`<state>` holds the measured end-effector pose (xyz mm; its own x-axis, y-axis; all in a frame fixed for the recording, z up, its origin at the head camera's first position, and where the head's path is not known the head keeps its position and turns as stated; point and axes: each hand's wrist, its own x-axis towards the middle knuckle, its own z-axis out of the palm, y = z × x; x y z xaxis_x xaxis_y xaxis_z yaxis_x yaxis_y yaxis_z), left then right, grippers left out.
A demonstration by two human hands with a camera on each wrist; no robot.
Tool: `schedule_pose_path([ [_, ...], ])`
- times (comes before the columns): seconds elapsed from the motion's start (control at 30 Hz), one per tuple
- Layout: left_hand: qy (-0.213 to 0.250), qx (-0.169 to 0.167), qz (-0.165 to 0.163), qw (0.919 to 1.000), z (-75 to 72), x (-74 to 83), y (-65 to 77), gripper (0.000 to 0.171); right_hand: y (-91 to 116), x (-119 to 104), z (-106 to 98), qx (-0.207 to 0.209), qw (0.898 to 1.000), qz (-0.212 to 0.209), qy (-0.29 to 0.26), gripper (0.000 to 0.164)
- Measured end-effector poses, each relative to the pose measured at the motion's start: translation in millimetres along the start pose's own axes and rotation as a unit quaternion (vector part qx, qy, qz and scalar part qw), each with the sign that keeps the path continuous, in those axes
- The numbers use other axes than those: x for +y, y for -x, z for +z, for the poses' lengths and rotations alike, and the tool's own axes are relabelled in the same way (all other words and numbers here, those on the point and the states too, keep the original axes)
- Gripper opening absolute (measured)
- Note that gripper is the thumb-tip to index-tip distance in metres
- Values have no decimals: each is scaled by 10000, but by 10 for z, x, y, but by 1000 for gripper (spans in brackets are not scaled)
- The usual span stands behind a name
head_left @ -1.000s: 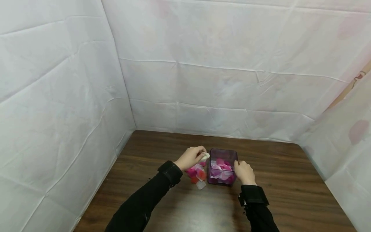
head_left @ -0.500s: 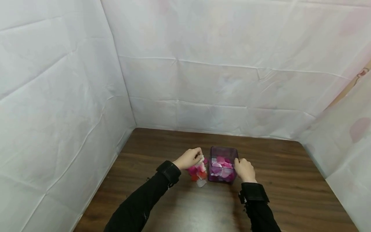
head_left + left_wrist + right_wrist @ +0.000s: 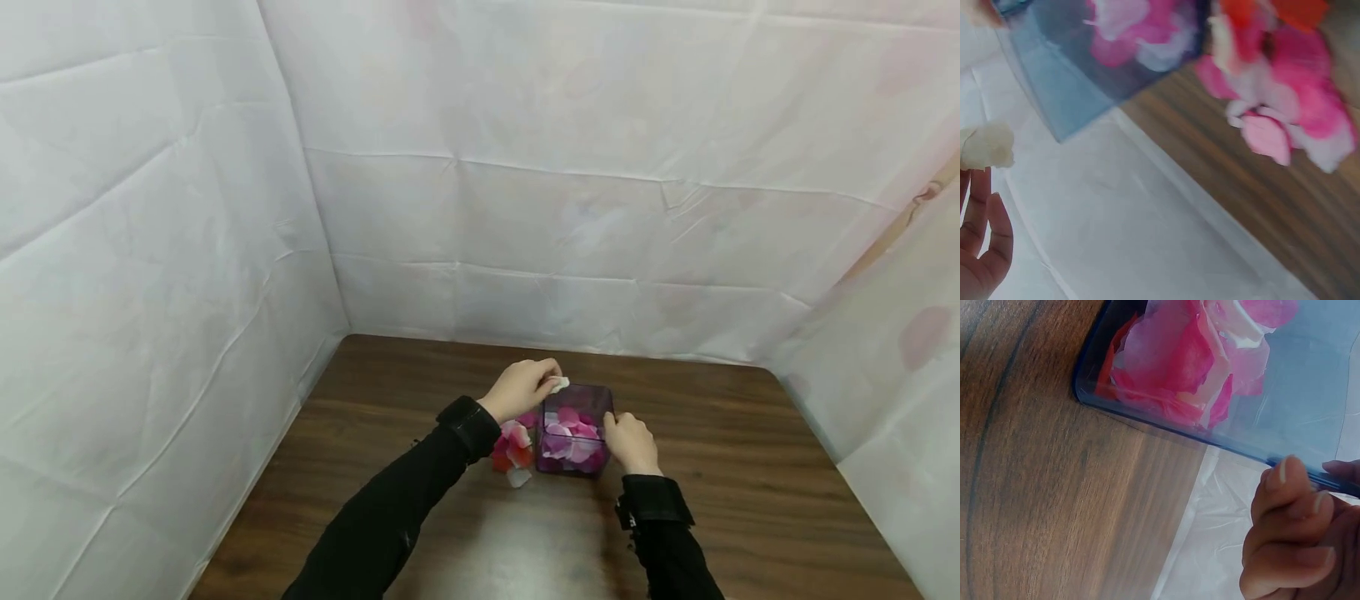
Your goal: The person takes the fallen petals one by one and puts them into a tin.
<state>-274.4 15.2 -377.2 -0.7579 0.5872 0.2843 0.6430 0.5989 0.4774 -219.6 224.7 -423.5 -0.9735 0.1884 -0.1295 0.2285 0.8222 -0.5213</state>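
Observation:
My left hand [image 3: 522, 390] pinches a small white petal [image 3: 559, 384] just above the far left corner of a see-through purple box [image 3: 576, 468]. In the left wrist view the cream-white petal [image 3: 988, 145] stands at the fingertips. My right hand [image 3: 632, 443] grips the box's right wall at the rim, thumb on one side and curled fingers on the other, as the right wrist view shows with the fingers [image 3: 1288, 519]. Pink, lilac and white petals [image 3: 572, 433] lie inside the box. Left of it is a loose pile of pink, red and white petals [image 3: 516, 442].
The box and pile stand on a brown wood-grain table [image 3: 735, 467]. White cloth walls [image 3: 555, 208] rise behind the table and along its sides. One whitish petal [image 3: 518, 477] lies at the near end of the pile.
My left hand first drew back slightly over the pile, then moved right and away from me to the box's far left corner, carrying the white petal. The right hand keeps its grip on the box.

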Motion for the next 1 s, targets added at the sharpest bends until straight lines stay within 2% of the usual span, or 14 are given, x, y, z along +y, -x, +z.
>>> schedule_pose_path([
  [0.07, -158, -151, 180, 9996, 25, 59, -56, 20, -2, -7, 12, -22, 10000, -5, -19, 49],
  [0.2, -346, -919, 446, 9942, 73, 84, -98, 34, -8, -13, 19, -32, 10000, -1, -3, 49],
  [0.27, -369, -1208, 457, 9909, 89, 61, -88, 41, -9, -11, 17, -15, 10000, 10, 17, 49],
  [0.3, -391, -1249, 434, 9904, 94, 40, -77, 43, -11, -8, 16, -10, 10000, 8, 25, 49],
  [0.43, -241, -902, 48, 9956, 74, -54, -15, 42, -10, 8, 11, 21, 10000, 12, 9, 49],
  [0.57, 111, -499, -340, 9981, 77, -189, 93, 40, -2, 24, 11, 40, 10000, -5, -23, 49],
  [0.67, 233, -170, -403, 9988, 200, -335, 207, 40, 0, 24, 15, 89, 10000, -34, -4, 49],
  [0.73, -13, -134, -411, 9991, 344, -424, 290, 38, -2, 23, 16, 97, 9999, -66, -8, 49],
  [0.8, -537, -389, -306, 9973, 519, -493, 369, 38, -6, 25, 17, 149, 9999, -79, 14, 49],
  [0.83, -929, -611, -180, 9936, 610, -519, 406, 40, -9, 29, 18, 164, 9998, -73, 28, 49],
  [0.9, -1709, -984, 107, 9803, 778, -548, 480, 43, -8, 34, 20, 190, 9998, -71, 55, 48],
  [0.97, -2203, -1107, 403, 9683, 906, -566, 553, 37, 0, 31, 25, 211, 9997, -73, 91, 48],
  [1.0, -2379, -1063, 489, 9642, 954, -576, 588, 31, 5, 29, 31, 214, 9997, -65, 104, 48],
])
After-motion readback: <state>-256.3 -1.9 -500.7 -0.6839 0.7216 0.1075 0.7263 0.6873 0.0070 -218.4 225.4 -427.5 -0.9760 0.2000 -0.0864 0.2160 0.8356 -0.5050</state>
